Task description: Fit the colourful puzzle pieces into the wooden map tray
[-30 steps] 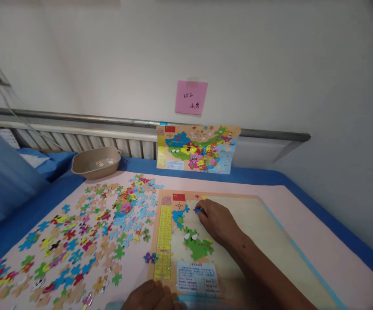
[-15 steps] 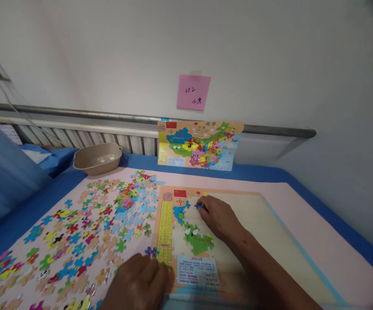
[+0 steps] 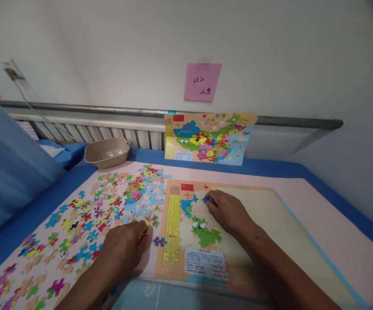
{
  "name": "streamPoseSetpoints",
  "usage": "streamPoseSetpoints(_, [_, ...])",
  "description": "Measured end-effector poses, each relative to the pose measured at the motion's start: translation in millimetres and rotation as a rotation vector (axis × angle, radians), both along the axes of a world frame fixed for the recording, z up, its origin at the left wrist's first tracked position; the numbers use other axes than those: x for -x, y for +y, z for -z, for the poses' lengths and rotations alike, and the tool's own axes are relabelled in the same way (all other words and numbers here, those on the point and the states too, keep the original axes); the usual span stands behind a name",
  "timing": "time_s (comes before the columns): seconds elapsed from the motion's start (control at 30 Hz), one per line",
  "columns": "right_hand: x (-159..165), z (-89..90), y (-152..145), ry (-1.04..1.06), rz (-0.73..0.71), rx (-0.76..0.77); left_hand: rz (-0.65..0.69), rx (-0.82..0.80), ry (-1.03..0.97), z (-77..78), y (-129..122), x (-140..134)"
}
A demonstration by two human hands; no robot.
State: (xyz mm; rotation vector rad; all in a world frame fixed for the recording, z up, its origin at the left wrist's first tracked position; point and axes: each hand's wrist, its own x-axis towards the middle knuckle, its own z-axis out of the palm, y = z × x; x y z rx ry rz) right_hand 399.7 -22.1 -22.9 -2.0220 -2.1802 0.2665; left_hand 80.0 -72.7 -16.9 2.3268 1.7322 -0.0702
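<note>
Piece [image 3: 207, 199]: pinched in right hand [image 3: 225, 208], poking out left of it, over board [image 3: 288, 245]. Left hand [image 3: 125, 241]: curled, near loose pieces [image 3: 159, 241]; impossible to say whether holding anything.

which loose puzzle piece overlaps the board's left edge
The purple piece just right of the left hand. It straddles the edge of the board, while the scattered pieces lie farther left on the pink sheet.

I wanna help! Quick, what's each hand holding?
Left hand: fingers curled, can't tell if holding anything.
Right hand: closed on a blue-purple puzzle piece.
</note>
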Motion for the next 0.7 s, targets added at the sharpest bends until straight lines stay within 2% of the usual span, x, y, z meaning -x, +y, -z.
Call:
streamPoseSetpoints(0.27, [-1,3.9,4,-0.012,-0.007,0.008,-0.005,0.084,-0.253,8.7,-5,-7])
streamPoseSetpoints(0.43, [-7,13.3,9,-0.007,-0.018,0.032,0.030,0.092,-0.266,13.1,-6,-13])
streamPoseSetpoints(0.53, [-8,12.9,10,-0.002,-0.019,0.063,0.044,0.076,-0.252,14.5,-6,-14])
streamPoseSetpoints(0.63, [-7,11.5,12,0.033,0.006,0.080,0.065,0.067,-0.235,13.5,-6,-14])
streamPoseSetpoints(0.7, [-11,17.5,14,0.058,0.043,0.063,0.081,0.066,-0.221,11.6,-6,-15])
